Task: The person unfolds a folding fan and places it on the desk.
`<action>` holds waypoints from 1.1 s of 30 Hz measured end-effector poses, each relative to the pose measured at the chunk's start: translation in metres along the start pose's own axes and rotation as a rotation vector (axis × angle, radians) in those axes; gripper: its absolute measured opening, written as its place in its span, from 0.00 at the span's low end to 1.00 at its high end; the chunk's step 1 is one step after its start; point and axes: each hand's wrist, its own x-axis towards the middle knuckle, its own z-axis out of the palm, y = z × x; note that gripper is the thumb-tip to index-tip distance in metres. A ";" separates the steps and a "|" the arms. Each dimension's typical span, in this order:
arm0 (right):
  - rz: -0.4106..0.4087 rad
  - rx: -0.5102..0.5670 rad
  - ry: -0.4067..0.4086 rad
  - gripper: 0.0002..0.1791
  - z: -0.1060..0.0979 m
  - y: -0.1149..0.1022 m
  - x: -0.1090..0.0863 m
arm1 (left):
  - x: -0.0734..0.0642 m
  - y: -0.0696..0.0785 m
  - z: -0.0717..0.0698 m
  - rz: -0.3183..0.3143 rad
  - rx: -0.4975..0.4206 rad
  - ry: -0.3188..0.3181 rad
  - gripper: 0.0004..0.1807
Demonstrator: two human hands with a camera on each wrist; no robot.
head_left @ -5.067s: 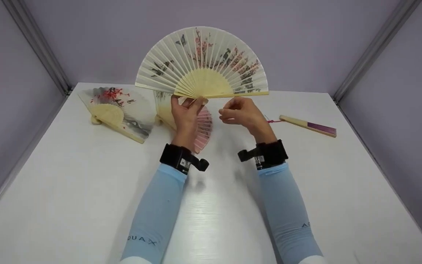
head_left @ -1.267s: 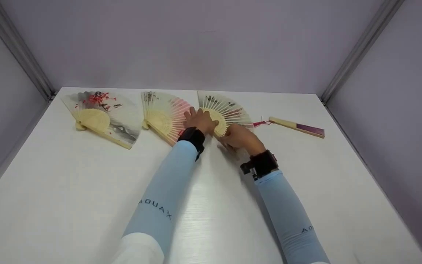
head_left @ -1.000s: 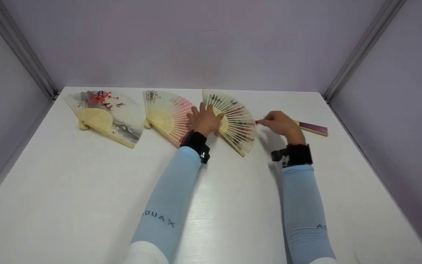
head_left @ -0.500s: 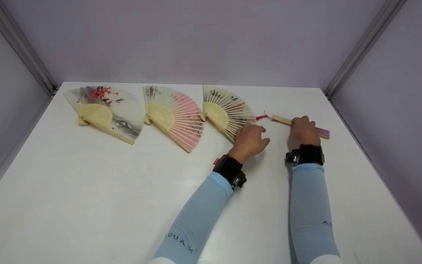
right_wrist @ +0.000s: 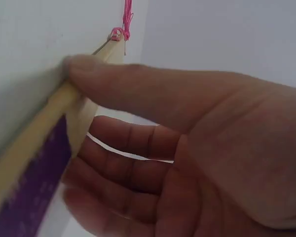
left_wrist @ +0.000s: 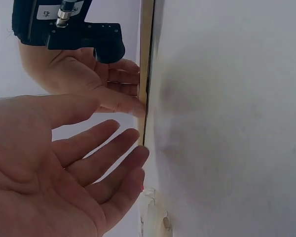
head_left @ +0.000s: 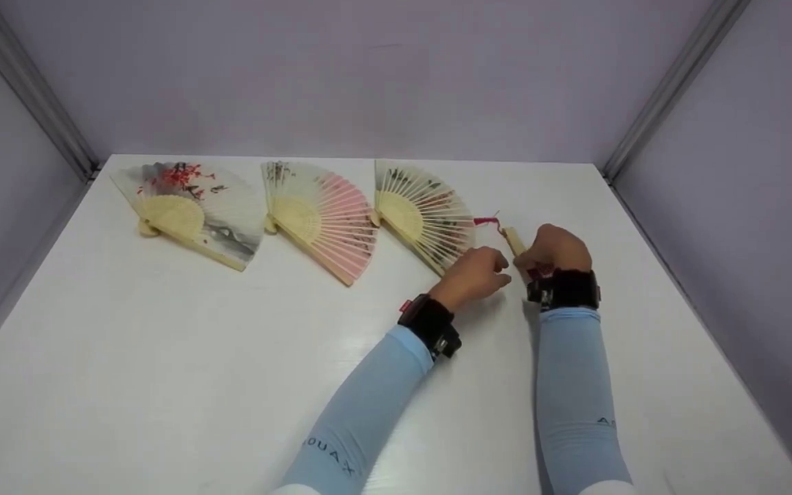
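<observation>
In the head view my right hand (head_left: 558,249) holds a folded hand fan (head_left: 514,240) low at the table's right side. The right wrist view shows its pale wooden sticks and purple cloth (right_wrist: 39,173), the thumb along one edge and the fingers on the other side. A pink tassel (head_left: 485,221) trails from the fan's end. My left hand (head_left: 475,275) is just to the left, fingers loosely bent and holding nothing. In the left wrist view that hand (left_wrist: 84,173) has its fingertips right by the fan's edge (left_wrist: 145,59).
Three spread fans lie in a row along the back of the white table (head_left: 196,357): a grey-and-white one with red blossoms (head_left: 234,206), a pink-and-white one (head_left: 348,234) and a white floral one (head_left: 437,213). A pale wall (head_left: 382,89) rises behind them.
The white floral fan, earlier held up spread, now lies on the table. My right hand has gone to the folded fan and swung it to point towards me; my left hand has moved right.
</observation>
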 end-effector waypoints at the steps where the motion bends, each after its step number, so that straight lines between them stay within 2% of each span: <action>1: 0.007 0.014 -0.011 0.19 0.001 -0.003 -0.001 | 0.000 -0.001 0.001 -0.001 -0.016 0.001 0.20; 6: 0.020 0.108 -0.027 0.20 0.005 -0.015 -0.001 | 0.001 -0.001 0.007 -0.037 -0.110 0.008 0.11; 7: 0.025 0.134 -0.029 0.18 0.006 -0.017 -0.001 | -0.005 0.004 0.004 -0.042 -0.128 0.004 0.09; 9: 0.032 0.178 -0.031 0.16 0.007 -0.019 -0.001 | 0.007 -0.003 0.016 -0.058 -0.111 0.024 0.08; 13: 0.038 0.281 -0.052 0.17 0.008 -0.022 0.000 | 0.033 -0.023 0.041 -0.089 0.047 0.088 0.11; 16: 0.032 0.328 -0.078 0.19 0.006 -0.023 -0.001 | 0.038 -0.027 0.045 -0.109 0.115 0.141 0.11; 20: -0.016 0.255 -0.101 0.21 -0.001 -0.025 -0.010 | 0.013 -0.007 0.019 -0.167 0.052 0.184 0.13; 23: -0.111 0.115 -0.128 0.25 -0.008 -0.031 -0.018 | -0.007 0.010 -0.007 -0.204 0.016 0.213 0.14; 24: -0.145 0.084 -0.136 0.27 -0.010 -0.034 -0.020 | 0.002 0.003 -0.004 -0.205 0.019 0.242 0.16; 27: -0.252 -0.013 -0.118 0.29 -0.013 -0.043 -0.025 | -0.003 0.006 -0.017 -0.207 -0.011 0.285 0.20; 30: -0.326 -0.041 -0.060 0.25 -0.012 -0.048 -0.026 | -0.006 0.008 -0.028 -0.209 -0.068 0.305 0.23; 31: -0.353 -0.046 -0.037 0.22 -0.012 -0.048 -0.025 | -0.019 0.017 -0.039 -0.213 -0.100 0.295 0.22; 33: -0.395 -0.031 -0.002 0.18 -0.013 -0.047 -0.026 | -0.022 0.017 -0.048 -0.212 -0.145 0.288 0.19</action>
